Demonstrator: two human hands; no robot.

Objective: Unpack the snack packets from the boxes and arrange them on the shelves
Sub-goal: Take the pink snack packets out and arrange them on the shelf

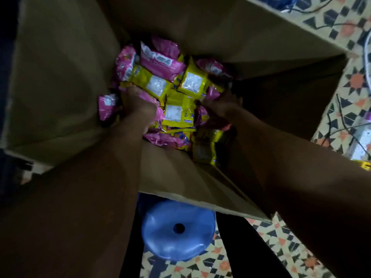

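A deep brown cardboard box [60,77] stands open below me. Its bottom holds a loose heap of several pink snack packets [160,61] and yellow snack packets [192,81]. Both my arms reach down into it. My left hand [138,103] is buried among the packets on the left of the heap, its fingers hidden under pink and yellow ones. My right hand [222,103] lies on the right of the heap, fingers curled into the packets there. The light is dim, and which packet each hand grips is not visible.
A blue plastic water jug [176,227] stands on the patterned tile floor [281,243] just in front of the box's near flap [180,177]. Dark cables [341,121] run across the tiles on the right. A white object lies at the right edge.
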